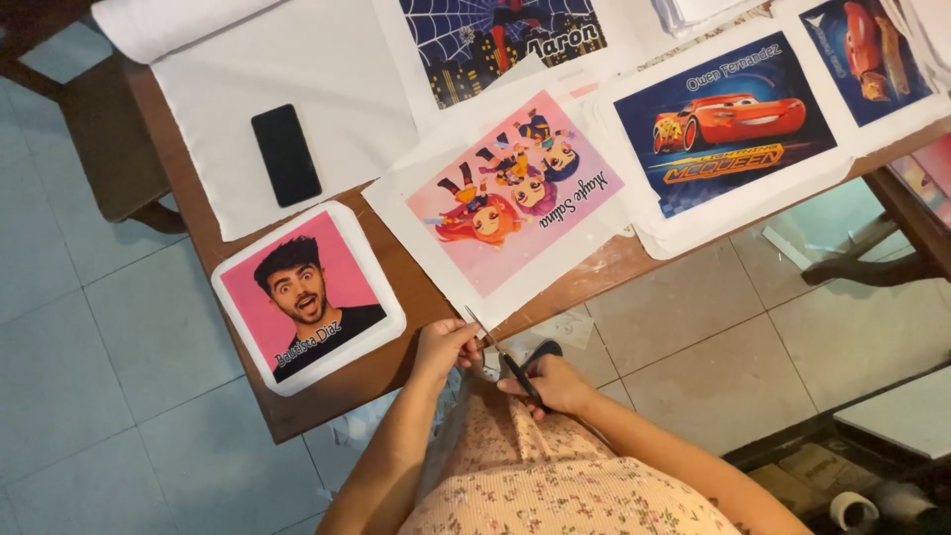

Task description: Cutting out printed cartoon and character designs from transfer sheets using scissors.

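My right hand (557, 383) grips dark-handled scissors (498, 352), blades pointing up toward the table edge. Just left of the blades, my left hand (443, 345) pinches the lower edge of a white sheet printed with a pink cartoon picture of several characters (515, 188). That sheet overhangs the front edge of the brown wooden table (396, 287). The blades sit at the sheet's white border near my left fingers.
A rounded print with a pink portrait (307, 295) lies at the table's near-left corner. A black phone (285, 155) rests on white cloth (327, 79). Red-car prints (728, 129) and a dark city print (495, 35) lie farther back. Tiled floor surrounds the table.
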